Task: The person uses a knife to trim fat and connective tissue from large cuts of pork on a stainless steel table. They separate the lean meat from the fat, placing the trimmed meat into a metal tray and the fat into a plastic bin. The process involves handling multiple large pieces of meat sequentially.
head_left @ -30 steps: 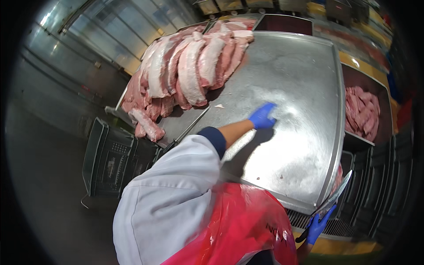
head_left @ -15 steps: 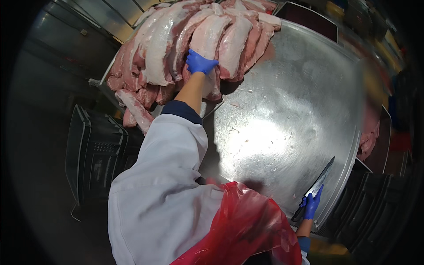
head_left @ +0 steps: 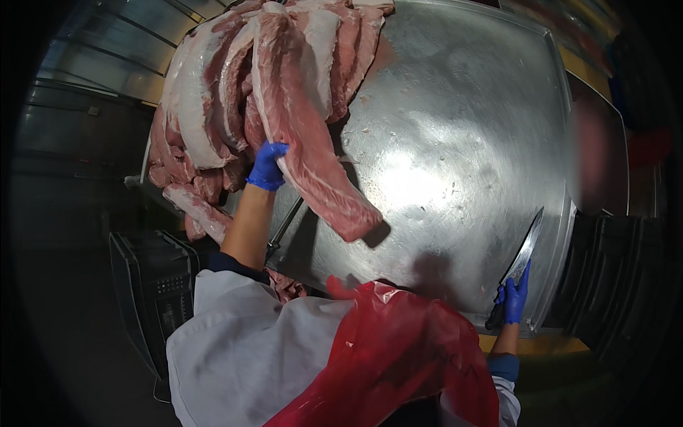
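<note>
A long pork loin (head_left: 306,142) is gripped at its left edge by my left hand (head_left: 268,166), in a blue glove. Its near end hangs over the steel table, while the far end still lies over the pile. Fat-covered pork loins (head_left: 196,107) are heaped at the far left, with a smaller strip of meat (head_left: 196,205) at the near edge of the heap. Low on the right, my right hand (head_left: 516,295), also gloved in blue, is closed round the black handle of a knife (head_left: 526,248). The blade points away from me and slightly right.
The steel table (head_left: 462,107) has a raised rim and scattered scraps. A dark plastic crate (head_left: 153,285) stands at the left below the pile. Stacked black crates (head_left: 605,277) stand beyond the right edge, near a bin (head_left: 612,153) with a blurred reddish patch. A steel rod (head_left: 287,222) lies near my left forearm.
My left hand has drawn one loin off the pile toward me, and its red meat side now shows. The knife stays in my right hand, low on the right.
</note>
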A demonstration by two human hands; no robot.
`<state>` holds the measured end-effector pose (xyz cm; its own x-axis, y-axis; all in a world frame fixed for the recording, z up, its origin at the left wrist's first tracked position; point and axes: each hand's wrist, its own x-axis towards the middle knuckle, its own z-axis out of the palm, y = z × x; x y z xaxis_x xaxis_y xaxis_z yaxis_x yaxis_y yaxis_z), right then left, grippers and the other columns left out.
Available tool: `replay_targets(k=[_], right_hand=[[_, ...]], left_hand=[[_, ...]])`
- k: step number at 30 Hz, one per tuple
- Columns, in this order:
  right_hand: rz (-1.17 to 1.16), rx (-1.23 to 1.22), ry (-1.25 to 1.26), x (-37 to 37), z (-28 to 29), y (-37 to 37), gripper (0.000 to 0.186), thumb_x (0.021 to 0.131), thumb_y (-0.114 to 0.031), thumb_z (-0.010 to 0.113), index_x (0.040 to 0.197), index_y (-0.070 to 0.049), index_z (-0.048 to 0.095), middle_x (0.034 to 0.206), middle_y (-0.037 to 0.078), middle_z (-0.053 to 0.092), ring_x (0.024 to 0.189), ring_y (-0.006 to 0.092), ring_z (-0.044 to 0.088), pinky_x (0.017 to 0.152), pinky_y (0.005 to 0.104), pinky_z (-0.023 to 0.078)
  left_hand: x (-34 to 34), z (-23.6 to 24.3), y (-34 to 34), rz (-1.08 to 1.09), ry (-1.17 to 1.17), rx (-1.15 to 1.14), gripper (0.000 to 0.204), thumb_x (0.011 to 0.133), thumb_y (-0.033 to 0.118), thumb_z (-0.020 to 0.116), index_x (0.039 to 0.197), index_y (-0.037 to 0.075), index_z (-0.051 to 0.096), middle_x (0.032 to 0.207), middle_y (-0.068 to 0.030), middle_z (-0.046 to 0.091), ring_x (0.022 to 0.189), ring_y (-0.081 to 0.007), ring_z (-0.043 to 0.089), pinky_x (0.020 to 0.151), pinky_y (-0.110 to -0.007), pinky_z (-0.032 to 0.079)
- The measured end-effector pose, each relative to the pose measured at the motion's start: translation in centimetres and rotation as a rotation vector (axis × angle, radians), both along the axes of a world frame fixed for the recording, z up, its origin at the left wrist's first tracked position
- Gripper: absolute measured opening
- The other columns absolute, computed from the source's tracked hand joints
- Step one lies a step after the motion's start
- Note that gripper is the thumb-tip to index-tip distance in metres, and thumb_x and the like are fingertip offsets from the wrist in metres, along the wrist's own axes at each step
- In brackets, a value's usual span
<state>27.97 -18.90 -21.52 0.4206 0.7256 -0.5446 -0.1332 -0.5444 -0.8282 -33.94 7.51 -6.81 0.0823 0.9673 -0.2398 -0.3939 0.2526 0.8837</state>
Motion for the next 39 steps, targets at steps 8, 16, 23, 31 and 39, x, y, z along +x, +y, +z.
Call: replay_targets(k=[8, 16, 23, 31, 39], right_hand=[[0.075, -0.023, 0.136, 1.9, -1.2, -0.4, 0.071, 0.097, 0.001, 0.051, 0.158, -0.023, 0.025, 0.078, 0.006, 0.056, 0.051, 0.0110, 0.049, 0.042, 0.0272, 0.045], [0.145, 0.111, 0.147, 2.1, -3.0, 10.0, 0.063, 0.093, 0.000, 0.054, 0.149, -0.018, 0.033, 0.089, 0.011, 0.061, 0.060, 0.0152, 0.059, 0.046, 0.0308, 0.050], [0.353, 0.304, -0.177, 0.5, -1.5, 28.6, 0.090, 0.089, -0.009, 0.058, 0.163, -0.024, 0.009, 0.097, 0.018, 0.070, 0.072, 0.0221, 0.069, 0.062, 0.0350, 0.058], [0.478, -0.002, -0.475, -1.7, 2.1, 35.3, 0.084, 0.092, -0.014, 0.046, 0.163, -0.019, 0.000, 0.109, 0.028, 0.068, 0.085, 0.0346, 0.073, 0.071, 0.0414, 0.060], [0.535, 0.121, -0.319, -4.5, -0.3, 24.8, 0.084, 0.092, -0.008, 0.047, 0.163, -0.022, 0.005, 0.080, 0.022, 0.067, 0.059, 0.0270, 0.066, 0.057, 0.0402, 0.056]], left_hand=[[18.5, -6.8, -4.0, -0.151, 0.430, 0.062, 0.094, 0.063, 0.027, 0.087, 0.141, -0.004, 0.044, 0.131, -0.0153, 0.058, 0.121, -0.0268, 0.058, 0.106, -0.041, 0.046], [35.3, -11.1, -2.7, -0.338, 1.670, 0.154, 0.132, 0.067, 0.066, 0.079, 0.157, -0.003, 0.011, 0.159, -0.0314, 0.019, 0.146, -0.0464, 0.024, 0.113, -0.060, 0.026], [38.9, -15.1, 4.2, -0.404, 1.494, 0.753, 0.095, 0.084, 0.044, 0.068, 0.153, -0.006, 0.027, 0.162, -0.0332, 0.014, 0.151, -0.0486, 0.014, 0.121, -0.054, 0.019], [38.6, -14.8, 4.5, -0.444, 1.369, 0.790, 0.089, 0.088, 0.039, 0.064, 0.155, -0.005, 0.025, 0.163, -0.0304, 0.014, 0.152, -0.0480, 0.013, 0.122, -0.054, 0.015], [37.8, -15.5, 4.5, -0.435, 1.367, 0.728, 0.087, 0.091, 0.041, 0.060, 0.157, -0.001, 0.023, 0.164, -0.0292, 0.010, 0.153, -0.0473, 0.008, 0.122, -0.057, 0.010]])
